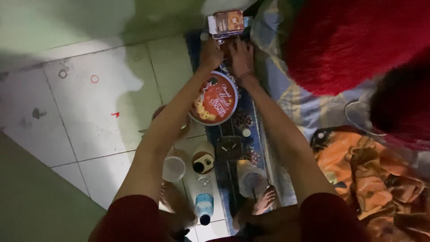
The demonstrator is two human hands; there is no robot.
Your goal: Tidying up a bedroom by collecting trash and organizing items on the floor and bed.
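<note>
1. Surroundings: round red cookie tin (214, 99) lies flat just below both hands, between the forearms. Nearer the feet: white cup (173, 168), dark-topped jar (203, 162), clear plastic bottle (204, 206) w/ blue label lying on its side, small black square object (229, 148), clear bag (251, 179).
2. Obstructions: the tin sits directly under the arms' line of reach. Right side is crowded by a large red furry item (345, 45), a blue-yellow plaid cloth (286, 94) and an orange patterned cloth (358, 170).
3. Edges/room: items sit on a narrow dark blue mat (228, 179) running from the feet toward the wall. Pale tiled floor (89, 112) to the left is open, w/ small red marks. Green wall (67, 22) closes off the far side.
4. Thing in hand area: small brown-and-white box (227, 22), rectangular, sits at the far end of the mat, near the wall, top centre of view. Dim light; detail unclear.
5. Left hand (210, 53): reaches up to the box's lower left edge, fingers at or touching it; grip cannot be confirmed.
6. Right hand (242, 56): just beside the left, fingers spread, pointing down onto the mat below the box; holds nothing visible.
</note>
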